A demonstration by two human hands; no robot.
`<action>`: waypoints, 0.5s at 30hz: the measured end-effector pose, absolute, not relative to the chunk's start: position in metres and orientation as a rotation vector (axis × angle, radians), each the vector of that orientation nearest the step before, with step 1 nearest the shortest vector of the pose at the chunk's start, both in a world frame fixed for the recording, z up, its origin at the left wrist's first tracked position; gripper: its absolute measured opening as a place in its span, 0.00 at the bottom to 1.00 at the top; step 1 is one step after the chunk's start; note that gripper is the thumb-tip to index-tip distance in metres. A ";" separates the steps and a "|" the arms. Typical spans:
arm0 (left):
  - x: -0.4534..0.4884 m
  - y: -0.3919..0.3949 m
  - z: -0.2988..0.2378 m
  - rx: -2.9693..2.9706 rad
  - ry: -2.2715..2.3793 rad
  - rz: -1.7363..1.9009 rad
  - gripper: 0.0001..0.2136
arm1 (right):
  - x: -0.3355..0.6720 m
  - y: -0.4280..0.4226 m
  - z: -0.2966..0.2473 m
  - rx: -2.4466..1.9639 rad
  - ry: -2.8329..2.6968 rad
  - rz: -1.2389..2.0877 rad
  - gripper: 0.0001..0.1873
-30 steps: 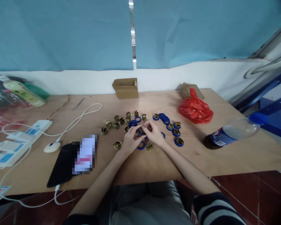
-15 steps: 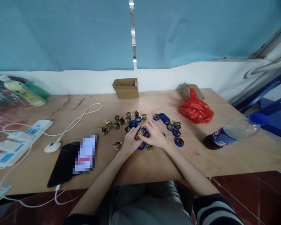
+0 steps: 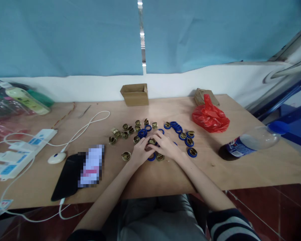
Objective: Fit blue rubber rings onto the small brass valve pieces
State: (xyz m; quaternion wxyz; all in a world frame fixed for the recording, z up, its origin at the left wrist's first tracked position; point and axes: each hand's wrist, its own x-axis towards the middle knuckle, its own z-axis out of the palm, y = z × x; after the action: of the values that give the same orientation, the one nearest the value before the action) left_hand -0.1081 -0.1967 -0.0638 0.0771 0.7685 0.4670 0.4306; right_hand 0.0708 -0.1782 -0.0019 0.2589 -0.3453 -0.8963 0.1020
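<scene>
My left hand [image 3: 139, 151] and my right hand [image 3: 166, 145] meet fingertip to fingertip over the middle of the wooden table [image 3: 165, 174]. Between their pinched fingers sits a small brass cap [image 3: 152, 142]; a blue ring shows at its edge. Several loose brass caps [image 3: 125, 135] lie to the left and behind. Blue rubber rings [image 3: 176, 126] are heaped behind my right hand. Caps fitted with blue rings [image 3: 191, 152] lie to its right. One blue ring [image 3: 152, 157] and a cap [image 3: 160, 156] rest just below my hands.
A small open cardboard box [image 3: 134, 94] stands at the back. A red plastic bag [image 3: 210, 117] and a lying soda bottle [image 3: 248, 142] are at right. At left lie a phone [image 3: 91, 165] on a black pad, a white mouse [image 3: 56, 157], cables and a power strip [image 3: 22, 149].
Both hands have sunk slightly toward the table and drawn closer over the brass cap. The blue ring seen between the fingers earlier is now mostly covered.
</scene>
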 end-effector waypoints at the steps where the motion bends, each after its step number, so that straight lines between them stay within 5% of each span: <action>1: -0.108 -0.197 -0.063 2.311 1.400 1.289 0.21 | 0.071 -0.178 -0.003 -0.931 -2.430 0.279 0.12; 15: -0.108 -0.199 -0.059 2.411 1.416 1.247 0.09 | 0.076 -0.174 0.001 -0.975 -2.409 0.443 0.21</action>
State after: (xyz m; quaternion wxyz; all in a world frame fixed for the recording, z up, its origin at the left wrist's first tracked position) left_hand -0.1080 -0.1992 -0.0591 0.0400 0.7869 0.4623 0.4069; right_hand 0.0759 -0.1744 0.0006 0.2501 -0.3581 -0.8847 0.1628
